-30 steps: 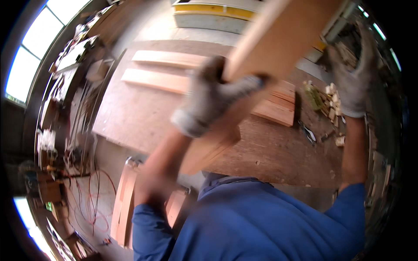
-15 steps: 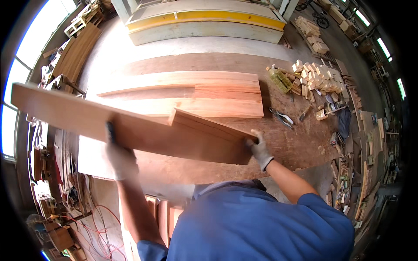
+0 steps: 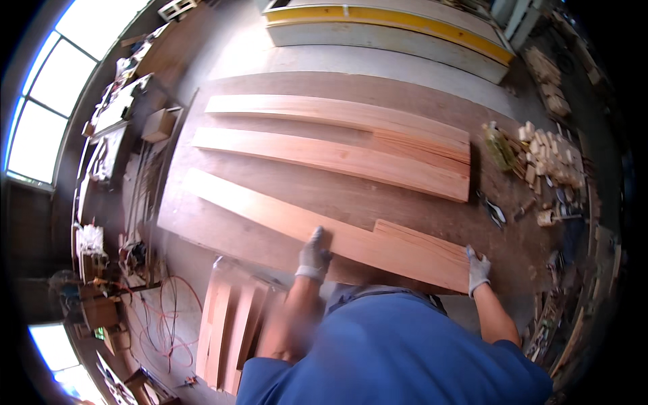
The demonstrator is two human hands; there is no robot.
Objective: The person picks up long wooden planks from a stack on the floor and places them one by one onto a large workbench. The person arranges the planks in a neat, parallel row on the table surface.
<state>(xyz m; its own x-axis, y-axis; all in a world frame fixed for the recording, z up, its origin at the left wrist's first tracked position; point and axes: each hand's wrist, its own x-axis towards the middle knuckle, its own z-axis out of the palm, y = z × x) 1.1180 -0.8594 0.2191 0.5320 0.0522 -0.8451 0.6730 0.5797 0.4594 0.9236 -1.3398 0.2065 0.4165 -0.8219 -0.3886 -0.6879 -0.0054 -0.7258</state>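
A long wooden board (image 3: 337, 236), wider at its right part with a step in its far edge, slants across the near side of a brown worktable (image 3: 223, 246). My left hand (image 3: 314, 256), in a light glove with dark fingertips, grips its near edge around the middle. At the board's right end my right hand (image 3: 478, 270), gloved too, is closed around the corner. Beyond it lie two longer pieces side by side: a far wooden piece (image 3: 290, 106) and a nearer one (image 3: 304, 152), meeting at their right ends.
Pliers (image 3: 496, 210) lie right of the boards, near a yellow-green bottle (image 3: 499, 147) and a heap of small wood blocks (image 3: 550, 155). Upright boards (image 3: 226, 324) stand by my left forearm. Hoses (image 3: 165, 317) coil on the floor. A yellow-edged bench (image 3: 391, 27) is beyond.
The board has come down from mid-air, held tilted, onto the near part of the table. Both hands still hold it; my view has shifted left.
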